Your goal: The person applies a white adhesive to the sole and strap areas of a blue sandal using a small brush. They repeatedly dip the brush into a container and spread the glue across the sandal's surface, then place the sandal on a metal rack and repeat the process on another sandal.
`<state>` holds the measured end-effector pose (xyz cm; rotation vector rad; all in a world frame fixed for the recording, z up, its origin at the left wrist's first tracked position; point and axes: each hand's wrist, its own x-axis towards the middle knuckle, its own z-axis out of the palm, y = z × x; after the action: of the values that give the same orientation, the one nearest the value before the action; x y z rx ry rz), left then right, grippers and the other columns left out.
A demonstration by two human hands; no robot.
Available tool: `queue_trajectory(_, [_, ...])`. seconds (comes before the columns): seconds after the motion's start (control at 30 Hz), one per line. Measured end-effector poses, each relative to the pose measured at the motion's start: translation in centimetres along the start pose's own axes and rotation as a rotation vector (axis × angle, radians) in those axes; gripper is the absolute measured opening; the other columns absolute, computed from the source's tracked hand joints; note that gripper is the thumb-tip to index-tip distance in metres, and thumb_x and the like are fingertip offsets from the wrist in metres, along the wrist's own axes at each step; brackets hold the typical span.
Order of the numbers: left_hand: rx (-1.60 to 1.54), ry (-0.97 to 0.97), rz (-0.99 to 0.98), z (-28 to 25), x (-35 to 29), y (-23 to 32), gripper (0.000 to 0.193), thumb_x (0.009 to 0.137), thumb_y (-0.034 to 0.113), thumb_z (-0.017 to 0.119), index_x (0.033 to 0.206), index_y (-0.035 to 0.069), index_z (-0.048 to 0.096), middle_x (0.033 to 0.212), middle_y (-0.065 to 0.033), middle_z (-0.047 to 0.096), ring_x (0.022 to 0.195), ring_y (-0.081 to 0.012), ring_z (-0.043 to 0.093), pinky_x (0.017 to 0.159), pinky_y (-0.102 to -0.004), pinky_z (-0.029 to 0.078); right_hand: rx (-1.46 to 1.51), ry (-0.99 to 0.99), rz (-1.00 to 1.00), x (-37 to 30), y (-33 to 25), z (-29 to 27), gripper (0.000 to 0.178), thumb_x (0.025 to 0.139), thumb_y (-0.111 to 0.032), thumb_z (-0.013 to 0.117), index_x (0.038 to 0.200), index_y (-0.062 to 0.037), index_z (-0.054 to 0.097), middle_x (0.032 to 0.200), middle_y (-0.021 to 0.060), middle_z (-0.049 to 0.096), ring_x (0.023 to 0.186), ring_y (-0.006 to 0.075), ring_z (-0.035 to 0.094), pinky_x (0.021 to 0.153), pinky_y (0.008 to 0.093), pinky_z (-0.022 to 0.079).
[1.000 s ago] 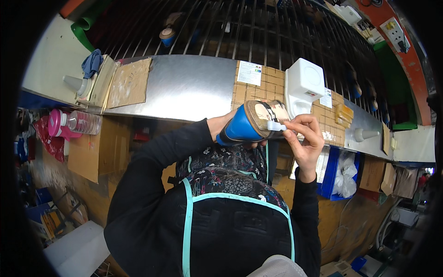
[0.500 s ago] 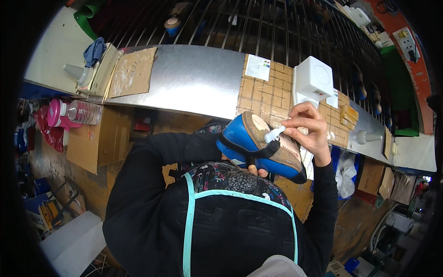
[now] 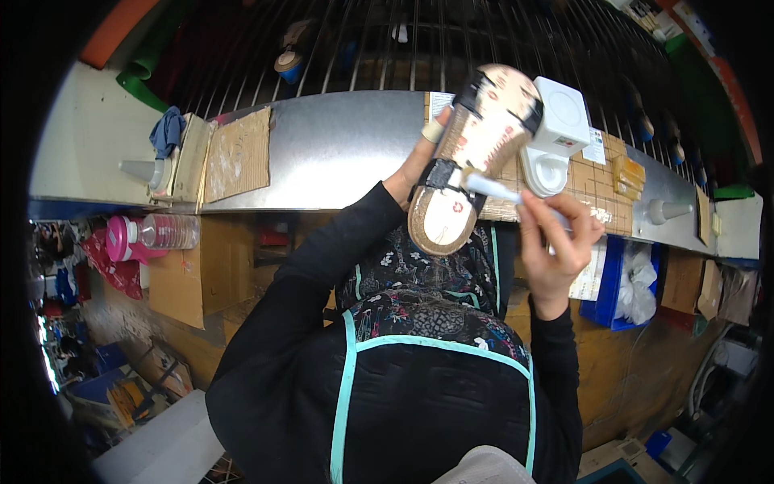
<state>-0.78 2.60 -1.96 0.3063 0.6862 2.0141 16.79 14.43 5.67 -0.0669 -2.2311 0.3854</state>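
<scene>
My left hand [image 3: 416, 158] grips a sandal [image 3: 442, 216] by its left side, above the bench's front edge. Its cream underside faces up, with a brown cork-like rim and black strap ends folded over it. Part of that hand is hidden behind the sandal. In my right hand [image 3: 558, 252], a slim white brush [image 3: 498, 190] is pinched between thumb and fingers. The brush tip is at the sandal's right edge, close to a black strap end; whether it touches is hard to tell.
Behind the sandal stands a white dispenser [image 3: 561, 118] with a round cup, on cardboard [image 3: 582, 192]. A yellow block [image 3: 628, 176] and a grey cone [image 3: 669, 211] lie to the right. Metal rollers [image 3: 355, 56] run beyond the bench. A blue bin [image 3: 603, 297] sits below.
The sandal has swung up and away from my body, turning from its blue side to show its underside. My right hand has moved lower, still with the brush.
</scene>
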Motion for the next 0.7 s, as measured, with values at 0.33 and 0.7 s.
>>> queue_trajectory(0.33, [0.254, 0.08, 0.121, 0.4, -0.4, 1.4, 0.089, 0.085, 0.072, 0.043, 0.136, 0.0, 0.041, 0.125, -0.0179, 0.057, 0.106, -0.0218, 0.063, 0.088, -0.0317, 0.056, 0.16, -0.13, 0.117, -1.4, -0.8, 1.0, 0.024, 0.072, -0.014, 0.079, 0.096, -0.0149, 0.075, 0.089, 0.001, 0.06, 0.075, 0.0119, 0.05, 0.072, 0.0308, 0.026])
queue_trajectory(0.7, [0.277, 0.151, 0.113, -0.1, -1.0, 0.9, 0.088, 0.084, 0.072, 0.045, 0.137, 0.001, 0.041, 0.127, -0.0167, 0.056, 0.109, -0.0208, 0.061, 0.09, -0.032, 0.053, 0.041, 0.048, 0.127, -4.1, -0.9, 2.4, 0.026, 0.069, -0.011, 0.08, 0.094, -0.0143, 0.075, 0.091, -0.0001, 0.057, 0.076, 0.0126, 0.05, 0.074, 0.0307, 0.026])
